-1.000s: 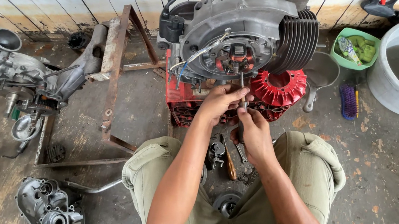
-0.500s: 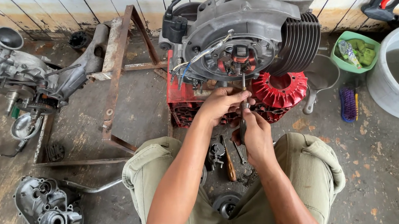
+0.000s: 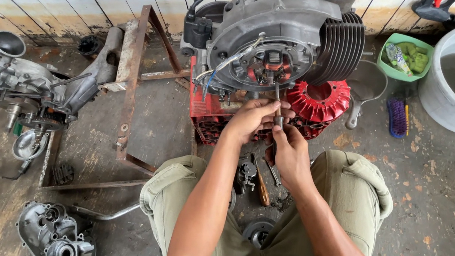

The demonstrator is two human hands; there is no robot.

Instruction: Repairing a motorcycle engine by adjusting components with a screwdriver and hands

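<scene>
Slipping is the main risk I see: the thin screwdriver [image 3: 276, 100] stands with its tip in the round stator plate [image 3: 262, 63] of the engine [image 3: 290, 40], and if it jumps out it could scratch the coils or cut the thin wires [image 3: 228, 64] hanging just left of the plate. The engine sits on a red crate [image 3: 205, 112], and a hard push may rock it.

The left hand [image 3: 253, 117] is just below the stator plate, fingers curled around the lower shaft of the screwdriver. The right hand [image 3: 290, 153] is below and a little right of it, touching it, and closes on the handle end; I think it is a pinch grip, but the fingers hide it. Both hands are pressed close together. Below the engine, between the person's knees, loose tools [image 3: 258, 182] lie on the floor.
</scene>
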